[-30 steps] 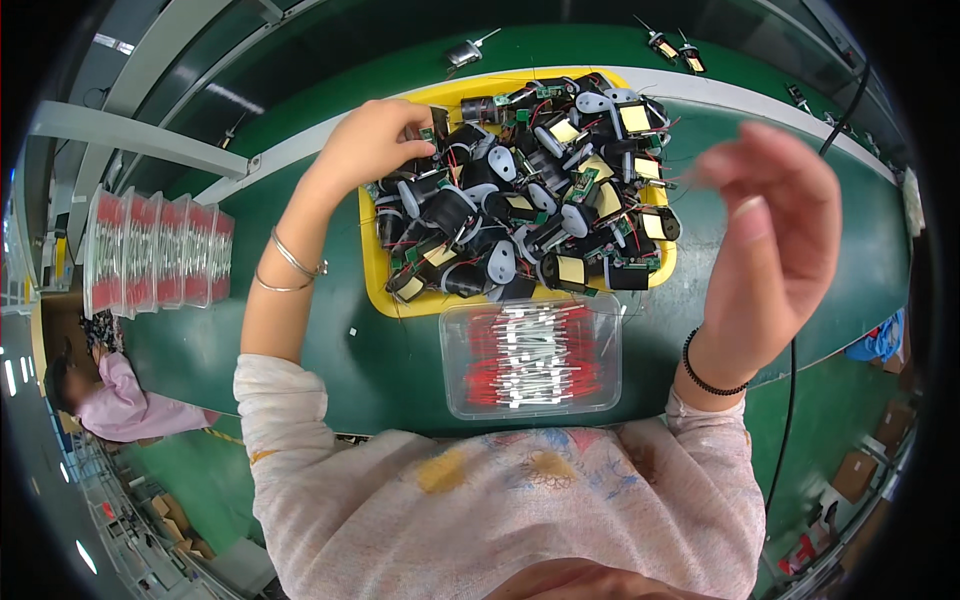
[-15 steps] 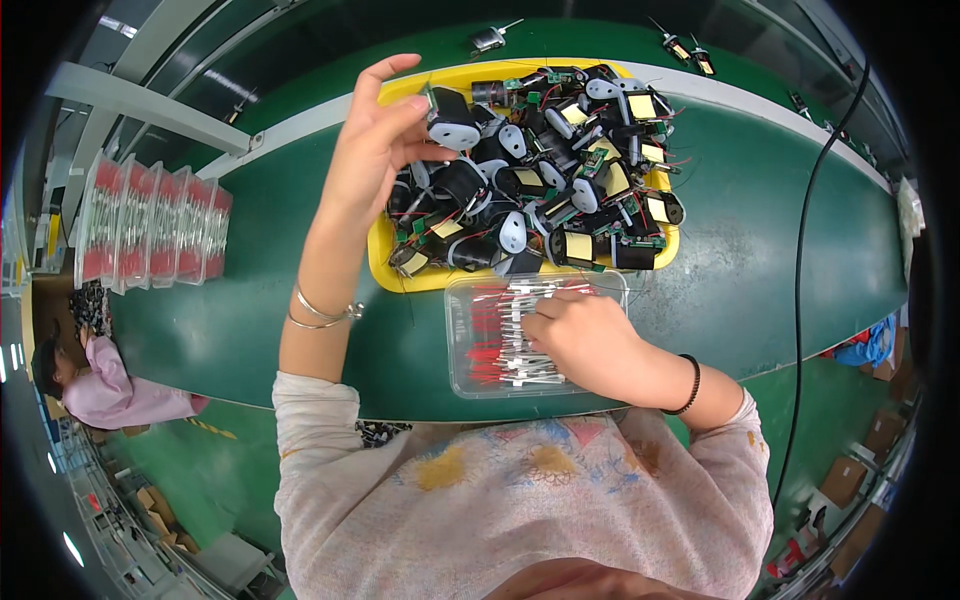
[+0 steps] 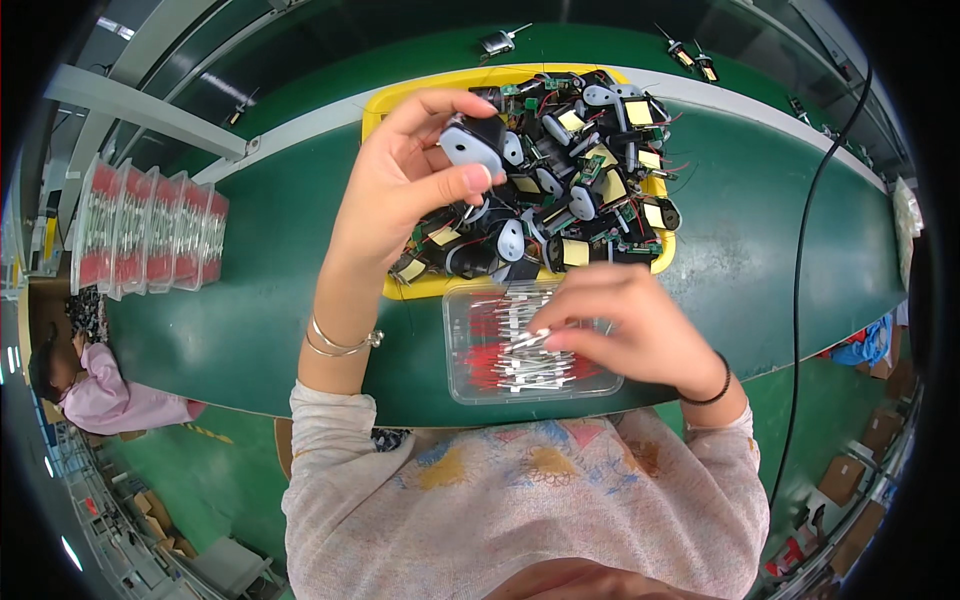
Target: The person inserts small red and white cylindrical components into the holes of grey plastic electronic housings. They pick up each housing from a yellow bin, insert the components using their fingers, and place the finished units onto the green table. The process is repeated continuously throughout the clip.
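My left hand (image 3: 385,185) is closed round a small black motor unit (image 3: 472,148) with a light grey end cap, held up over the left side of a yellow tray (image 3: 668,252). The tray is heaped with similar black units, with grey caps, green circuit boards, thin wires and yellow patches. Just in front of it stands a clear plastic box (image 3: 453,388) full of thin silver-white rods (image 3: 535,372) with red parts. Above this box my right hand (image 3: 635,320) pinches a small silver-white rod (image 3: 530,341) between thumb and fingers; part of it is hidden.
Several stacked clear boxes (image 3: 150,230) of red and silver rods stand on the green table (image 3: 270,240) at left. A black cable (image 3: 800,260) hangs down on the right. Past the white rail lie loose motor units (image 3: 500,42). A person in pink (image 3: 120,395) sits far left.
My left hand has brought the motor unit right and slightly nearer, turning it. My right hand has risen from among the rods with one pinched in its fingers.
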Action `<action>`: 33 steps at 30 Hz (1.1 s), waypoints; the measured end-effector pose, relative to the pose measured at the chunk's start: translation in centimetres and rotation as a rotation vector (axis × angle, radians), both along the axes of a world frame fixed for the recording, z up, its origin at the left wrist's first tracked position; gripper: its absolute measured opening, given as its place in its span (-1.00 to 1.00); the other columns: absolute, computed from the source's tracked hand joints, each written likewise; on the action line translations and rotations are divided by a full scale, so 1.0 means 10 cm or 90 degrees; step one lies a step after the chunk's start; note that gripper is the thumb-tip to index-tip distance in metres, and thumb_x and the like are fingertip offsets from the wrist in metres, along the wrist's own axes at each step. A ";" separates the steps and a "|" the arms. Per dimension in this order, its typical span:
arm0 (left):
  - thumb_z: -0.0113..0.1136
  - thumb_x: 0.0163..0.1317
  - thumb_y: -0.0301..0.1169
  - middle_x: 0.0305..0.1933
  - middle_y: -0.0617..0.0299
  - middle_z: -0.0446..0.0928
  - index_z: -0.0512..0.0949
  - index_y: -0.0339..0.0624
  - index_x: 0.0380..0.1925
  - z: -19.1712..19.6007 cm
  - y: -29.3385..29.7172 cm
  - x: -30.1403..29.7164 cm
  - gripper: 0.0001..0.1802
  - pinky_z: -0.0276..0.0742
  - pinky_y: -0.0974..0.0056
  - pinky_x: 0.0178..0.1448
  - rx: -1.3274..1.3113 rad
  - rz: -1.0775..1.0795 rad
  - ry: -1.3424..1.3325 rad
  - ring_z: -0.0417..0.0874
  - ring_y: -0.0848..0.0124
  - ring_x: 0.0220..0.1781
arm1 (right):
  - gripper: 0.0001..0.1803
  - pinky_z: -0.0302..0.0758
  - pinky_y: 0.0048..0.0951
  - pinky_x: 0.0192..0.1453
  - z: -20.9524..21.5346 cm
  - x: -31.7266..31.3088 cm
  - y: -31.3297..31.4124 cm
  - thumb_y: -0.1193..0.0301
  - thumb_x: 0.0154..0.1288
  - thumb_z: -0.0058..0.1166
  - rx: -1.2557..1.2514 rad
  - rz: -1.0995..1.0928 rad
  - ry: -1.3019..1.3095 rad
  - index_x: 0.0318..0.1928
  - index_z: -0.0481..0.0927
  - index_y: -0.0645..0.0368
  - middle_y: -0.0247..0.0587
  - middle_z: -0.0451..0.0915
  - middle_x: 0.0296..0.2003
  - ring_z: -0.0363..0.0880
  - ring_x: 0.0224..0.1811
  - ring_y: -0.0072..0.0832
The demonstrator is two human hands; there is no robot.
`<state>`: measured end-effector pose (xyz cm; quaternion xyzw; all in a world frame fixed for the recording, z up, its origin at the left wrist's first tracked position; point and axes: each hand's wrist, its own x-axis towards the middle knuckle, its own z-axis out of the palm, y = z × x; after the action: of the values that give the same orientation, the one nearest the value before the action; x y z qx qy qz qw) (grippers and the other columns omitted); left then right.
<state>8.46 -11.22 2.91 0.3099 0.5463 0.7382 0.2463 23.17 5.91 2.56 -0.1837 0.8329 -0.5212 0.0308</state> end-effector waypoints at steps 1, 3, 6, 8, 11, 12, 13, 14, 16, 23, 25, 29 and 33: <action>0.24 -0.04 -0.58 -0.14 0.18 0.44 0.37 -0.30 -0.07 0.03 -0.01 0.03 -0.54 0.52 0.41 -0.19 0.007 -0.012 0.004 0.53 0.45 -0.22 | -0.86 0.45 -0.47 -0.34 0.06 -0.04 0.04 0.50 -0.03 0.16 -0.086 -0.014 -0.002 -0.37 0.58 0.21 -0.23 0.55 -0.47 0.54 -0.41 -0.38; 0.24 -0.03 -0.59 -0.09 0.16 0.44 0.38 -0.30 -0.03 0.07 -0.02 0.11 -0.51 0.48 0.43 -0.12 0.012 0.003 0.039 0.52 0.50 -0.20 | -0.88 0.45 -0.51 -0.34 0.18 -0.12 0.10 0.53 -0.01 0.16 -0.169 -0.048 0.011 -0.37 0.60 0.22 -0.23 0.56 -0.48 0.54 -0.42 -0.42; 0.21 0.04 -0.53 -0.03 0.17 0.43 0.35 -0.30 0.03 0.06 -0.02 0.17 -0.50 0.41 0.46 -0.06 0.064 0.036 0.124 0.48 0.54 -0.18 | -0.89 0.41 -0.48 -0.34 0.27 -0.18 0.08 0.58 -0.06 0.18 -0.137 0.025 -0.026 -0.41 0.61 0.27 -0.19 0.58 -0.48 0.53 -0.43 -0.42; 0.17 0.08 -0.51 -0.03 0.19 0.42 0.36 -0.29 0.04 0.07 -0.03 0.17 -0.53 0.40 0.46 -0.06 0.055 0.064 0.126 0.46 0.55 -0.16 | -0.88 0.43 -0.49 -0.35 0.22 -0.18 0.09 0.57 -0.08 0.20 -0.074 0.084 -0.033 -0.42 0.62 0.24 -0.21 0.59 -0.49 0.55 -0.45 -0.41; 0.10 0.13 -0.49 -0.09 0.22 0.42 0.32 -0.29 0.04 0.10 -0.02 0.19 -0.56 0.38 0.46 -0.08 0.072 0.075 0.137 0.41 0.55 -0.11 | -0.86 0.46 -0.51 -0.34 0.13 -0.16 0.06 0.56 -0.09 0.22 -0.004 0.100 -0.058 -0.41 0.62 0.23 -0.22 0.60 -0.50 0.57 -0.47 -0.40; 0.11 0.12 -0.50 -0.10 0.22 0.42 0.30 -0.29 0.04 0.10 0.00 0.21 -0.55 0.38 0.46 -0.09 0.092 0.072 0.133 0.41 0.54 -0.11 | -0.85 0.47 -0.53 -0.34 0.12 -0.16 0.07 0.56 -0.08 0.22 -0.003 0.082 -0.097 -0.39 0.62 0.22 -0.21 0.61 -0.50 0.59 -0.47 -0.42; 0.12 0.11 -0.51 -0.11 0.22 0.42 0.28 -0.29 0.03 0.10 0.01 0.22 -0.54 0.38 0.46 -0.10 0.112 0.067 0.127 0.41 0.54 -0.10 | -0.85 0.47 -0.54 -0.34 0.14 -0.16 0.07 0.56 -0.08 0.22 -0.012 0.066 -0.099 -0.39 0.62 0.23 -0.21 0.61 -0.49 0.59 -0.47 -0.43; 0.14 0.09 -0.52 -0.12 0.21 0.42 0.27 -0.29 0.02 0.10 0.01 0.24 -0.53 0.38 0.46 -0.09 0.078 0.087 0.151 0.42 0.53 -0.10 | -0.85 0.47 -0.54 -0.34 0.18 -0.17 0.06 0.56 -0.07 0.21 -0.021 0.049 -0.100 -0.39 0.62 0.23 -0.20 0.61 -0.49 0.59 -0.46 -0.44; 0.18 0.05 -0.55 -0.13 0.18 0.42 0.25 -0.28 0.00 0.11 0.00 0.28 -0.51 0.37 0.45 -0.08 0.010 0.122 0.202 0.42 0.52 -0.09 | -0.87 0.47 -0.55 -0.35 0.21 -0.19 0.05 0.58 -0.05 0.19 -0.077 0.023 -0.066 -0.39 0.62 0.26 -0.18 0.61 -0.50 0.59 -0.46 -0.49; 0.25 -0.10 -0.63 -0.24 0.18 0.42 0.39 -0.35 -0.18 0.22 -0.22 0.18 -0.59 0.36 0.45 -0.12 -0.001 0.190 0.325 0.45 0.50 -0.20 | -0.90 0.44 -0.56 -0.35 0.32 -0.18 0.11 0.62 -0.10 0.18 -0.047 -0.167 0.043 -0.47 0.57 0.30 -0.20 0.58 -0.52 0.55 -0.48 -0.49; 0.29 -0.16 -0.58 -0.25 0.16 0.44 0.44 -0.40 -0.22 0.24 -0.27 0.09 -0.59 0.36 0.45 -0.14 0.057 0.167 0.359 0.46 0.49 -0.25 | -0.88 0.39 -0.51 -0.36 0.35 -0.21 0.14 0.63 -0.15 0.17 0.049 -0.205 0.200 -0.48 0.56 0.26 -0.24 0.55 -0.54 0.50 -0.48 -0.44; 0.40 -0.30 -0.46 -0.31 0.19 0.49 0.49 -0.40 -0.25 0.27 -0.36 0.21 -0.50 0.34 0.44 -0.17 0.069 0.107 0.216 0.45 0.50 -0.27 | -0.86 0.34 -0.47 -0.40 0.39 -0.21 0.15 0.62 -0.18 0.16 0.120 -0.289 0.311 -0.50 0.54 0.20 -0.29 0.47 -0.56 0.43 -0.48 -0.40; 0.46 -0.49 -0.30 -0.33 0.29 0.49 0.59 -0.16 -0.48 0.34 -0.29 0.21 -0.57 0.23 0.29 -0.04 -0.100 -0.032 0.371 0.43 0.35 -0.26 | -0.85 0.33 -0.47 -0.40 0.43 -0.17 0.14 0.61 -0.22 0.18 0.160 -0.333 0.348 -0.51 0.54 0.19 -0.29 0.44 -0.54 0.42 -0.46 -0.39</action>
<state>10.53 -14.08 6.34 0.5021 0.6415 0.5673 0.1205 21.52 7.30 6.88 -0.0919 0.8864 -0.3371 -0.3035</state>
